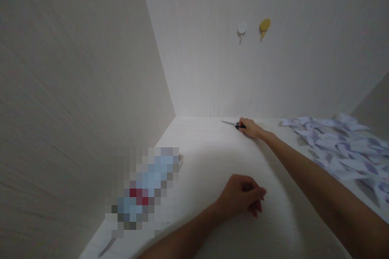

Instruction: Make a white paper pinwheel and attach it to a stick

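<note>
My right hand point(251, 128) reaches far across the pale desk point(206, 149) to the back wall and is closed on the black handles of a pair of scissors point(232, 124), whose blades point left along the surface. My left hand point(241, 195) rests on the desk nearer to me, fingers curled loosely inward, with nothing visible in it.
A heap of several white and pale purple paper pieces point(343, 145) covers the desk's right side. A blurred-out object point(146, 190) lies at the left near the side wall. Two wall hooks, one white point(241, 30) and one yellow point(264, 26), are stuck on the back wall.
</note>
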Demonstrator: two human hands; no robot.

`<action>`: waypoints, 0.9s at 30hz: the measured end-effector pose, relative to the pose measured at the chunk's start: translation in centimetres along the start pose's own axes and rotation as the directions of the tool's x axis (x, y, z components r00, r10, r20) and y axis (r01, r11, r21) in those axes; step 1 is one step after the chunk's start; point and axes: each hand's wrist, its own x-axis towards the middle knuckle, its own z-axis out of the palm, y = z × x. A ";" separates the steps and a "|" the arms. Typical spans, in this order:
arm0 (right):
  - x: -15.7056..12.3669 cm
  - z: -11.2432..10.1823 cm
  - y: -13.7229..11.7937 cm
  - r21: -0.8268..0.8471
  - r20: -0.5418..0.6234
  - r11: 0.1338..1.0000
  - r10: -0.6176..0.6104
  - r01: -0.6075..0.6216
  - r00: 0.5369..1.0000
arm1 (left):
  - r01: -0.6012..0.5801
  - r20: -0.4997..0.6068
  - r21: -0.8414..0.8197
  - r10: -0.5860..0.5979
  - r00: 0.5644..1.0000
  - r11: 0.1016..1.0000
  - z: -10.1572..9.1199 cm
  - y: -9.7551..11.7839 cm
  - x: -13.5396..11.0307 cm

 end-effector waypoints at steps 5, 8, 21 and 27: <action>-0.1 0.9 0.7 0.086 -0.084 0.995 -0.039 0.046 0.996 | -0.009 -0.001 0.014 0.009 1.000 1.000 0.0 0.1 0.0; -0.1 1.3 1.1 0.128 -0.127 0.990 -0.037 0.054 0.991 | -0.012 -0.004 0.016 0.013 1.000 1.000 0.1 0.2 0.0; -1.6 1.6 0.3 0.295 -0.285 0.955 0.072 0.016 0.956 | -0.032 0.014 0.015 0.031 0.999 0.999 0.1 0.3 -0.2; -1.9 -1.0 -0.7 0.331 -0.325 0.944 0.104 0.010 0.940 | -0.046 0.020 0.006 0.046 0.999 0.999 0.1 0.0 0.0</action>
